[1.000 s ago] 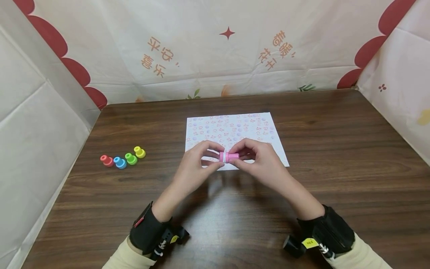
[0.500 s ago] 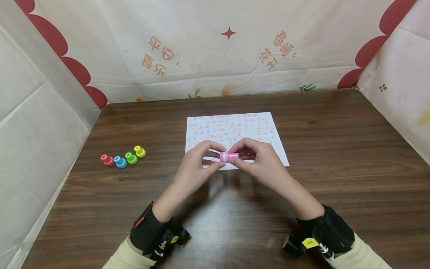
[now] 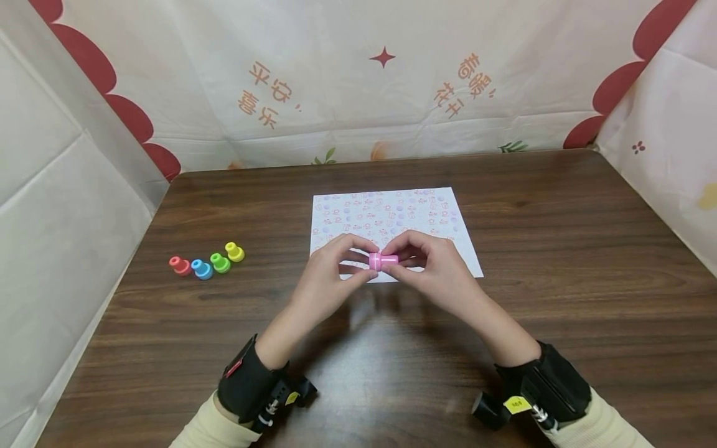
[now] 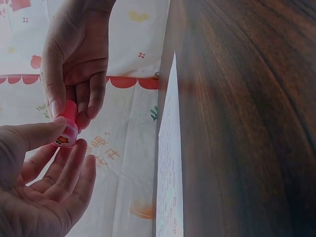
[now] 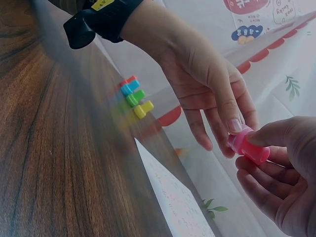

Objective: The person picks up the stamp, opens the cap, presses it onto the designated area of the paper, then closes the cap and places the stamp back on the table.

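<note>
A small pink toy stamp [image 3: 384, 261] lies level between both hands, above the near edge of the printed paper [image 3: 392, 214]. My left hand [image 3: 325, 270] pinches its wider capped end between thumb and fingers. The narrower handle is pinched by my right hand [image 3: 439, 264]. In the left wrist view, a flower picture shows on the end of the stamp [image 4: 64, 141]. The right wrist view shows the pink handle [image 5: 256, 152] near the right thumb. Cap and body sit close together, with hardly any white band visible between them.
On the left of the brown table [image 3: 560, 249] stand a red stamp [image 3: 180, 266], a blue one [image 3: 202, 269], a green one [image 3: 220, 263] and a yellow one [image 3: 234, 252]. A white patterned cloth [image 3: 336, 81] hangs behind the table's far edge.
The white band on the pink stamp has narrowed and nearly vanished as the left hand moved slightly right, bringing the cap against the body. The right hand has stayed in place.
</note>
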A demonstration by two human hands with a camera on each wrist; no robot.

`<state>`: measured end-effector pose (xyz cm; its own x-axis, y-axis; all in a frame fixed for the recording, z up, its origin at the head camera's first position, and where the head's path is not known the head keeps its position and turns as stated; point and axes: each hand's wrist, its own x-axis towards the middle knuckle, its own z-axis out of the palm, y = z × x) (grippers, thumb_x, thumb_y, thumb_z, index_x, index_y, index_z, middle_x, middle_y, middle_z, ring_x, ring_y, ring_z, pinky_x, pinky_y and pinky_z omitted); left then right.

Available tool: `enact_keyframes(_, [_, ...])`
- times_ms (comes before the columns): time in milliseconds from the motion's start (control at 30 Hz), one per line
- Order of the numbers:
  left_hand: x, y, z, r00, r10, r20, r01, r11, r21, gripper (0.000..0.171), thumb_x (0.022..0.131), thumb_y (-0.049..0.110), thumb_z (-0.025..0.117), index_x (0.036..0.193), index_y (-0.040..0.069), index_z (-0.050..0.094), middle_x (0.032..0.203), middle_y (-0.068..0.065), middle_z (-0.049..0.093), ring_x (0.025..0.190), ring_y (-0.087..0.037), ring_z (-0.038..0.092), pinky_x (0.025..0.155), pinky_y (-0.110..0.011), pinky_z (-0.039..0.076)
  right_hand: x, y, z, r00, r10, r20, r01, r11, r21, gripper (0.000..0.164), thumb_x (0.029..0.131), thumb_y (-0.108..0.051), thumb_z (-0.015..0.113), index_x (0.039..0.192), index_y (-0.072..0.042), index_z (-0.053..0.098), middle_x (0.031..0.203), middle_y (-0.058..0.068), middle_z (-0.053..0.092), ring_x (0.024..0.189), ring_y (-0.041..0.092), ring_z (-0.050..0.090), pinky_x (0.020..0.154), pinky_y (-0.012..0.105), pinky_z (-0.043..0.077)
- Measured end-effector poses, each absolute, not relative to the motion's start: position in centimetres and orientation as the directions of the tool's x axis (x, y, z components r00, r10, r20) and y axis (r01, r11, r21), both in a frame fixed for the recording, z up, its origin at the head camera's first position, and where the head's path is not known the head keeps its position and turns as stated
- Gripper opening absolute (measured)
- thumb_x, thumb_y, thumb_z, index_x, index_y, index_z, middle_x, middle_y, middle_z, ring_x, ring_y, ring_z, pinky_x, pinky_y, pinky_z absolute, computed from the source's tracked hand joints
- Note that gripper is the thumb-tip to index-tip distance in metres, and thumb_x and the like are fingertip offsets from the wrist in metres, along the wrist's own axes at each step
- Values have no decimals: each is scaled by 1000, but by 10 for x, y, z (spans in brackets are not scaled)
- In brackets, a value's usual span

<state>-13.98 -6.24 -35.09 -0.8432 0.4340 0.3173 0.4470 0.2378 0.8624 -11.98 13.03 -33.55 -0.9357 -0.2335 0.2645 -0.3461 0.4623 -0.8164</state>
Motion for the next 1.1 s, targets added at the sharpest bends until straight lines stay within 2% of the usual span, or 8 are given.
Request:
enact_keyframes(467, [-140, -62, -354, -825, 456, 333, 471, 232, 851, 28, 79, 0, 75, 105, 3, 65, 104, -12, 66, 94, -22, 67, 79, -46, 60, -119, 129, -338, -937, -246, 249, -340, 464, -818, 16, 80, -11, 76, 93, -7, 68, 88, 5, 70, 78, 10, 66, 76, 35, 61])
enact_keyframes(933, [-138, -62, -357, -822, 466, 327, 474, 242, 847, 26, 80, 2, 75, 104, 4, 65, 103, -11, 66, 94, -19, 66, 79, -44, 61, -118, 129, -342, -935, -252, 249, -343, 473, -811, 15, 81, -9, 75, 94, -6, 68, 88, 6, 71, 79, 11, 66, 75, 36, 61])
enact_keyframes(1100, [-139, -62, -359, -825, 464, 322, 474, 261, 841, 25, 80, 3, 75, 103, 5, 65, 103, -10, 66, 93, -17, 67, 78, -39, 62, -117, 130, -343, -937, -254, 242, -339, 482, -808, 16, 81, -10, 76, 94, -7, 68, 88, 5, 71, 80, 11, 66, 75, 36, 61])
